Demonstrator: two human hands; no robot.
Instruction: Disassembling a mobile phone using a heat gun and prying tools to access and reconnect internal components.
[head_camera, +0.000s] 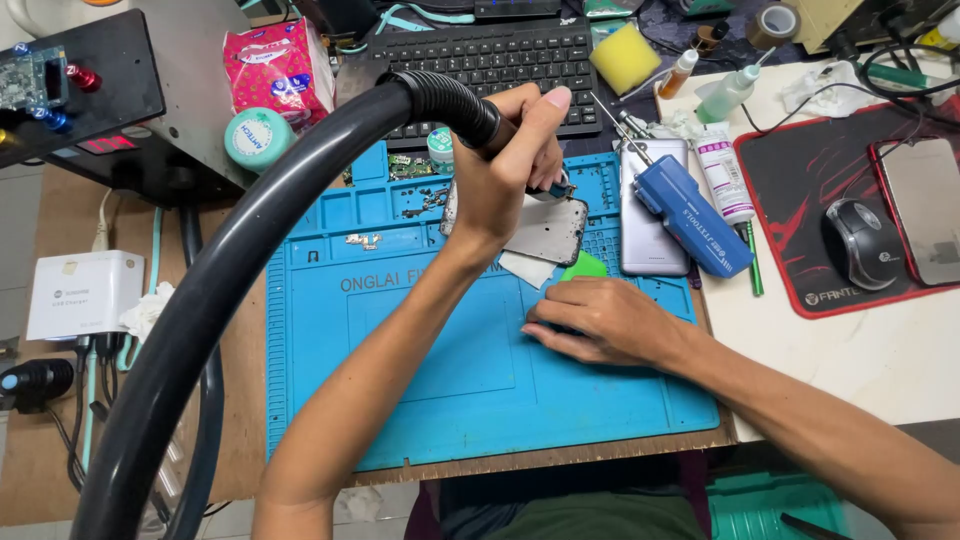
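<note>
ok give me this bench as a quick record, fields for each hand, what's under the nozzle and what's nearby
left hand: left hand grips the hot air handle on its black hose
under nozzle: opened phone frame on the blue mat
right hand: right hand flat on the mat, holding nothing
nearby: blue electric screwdriver, grey phone, keyboard, mouse
</note>
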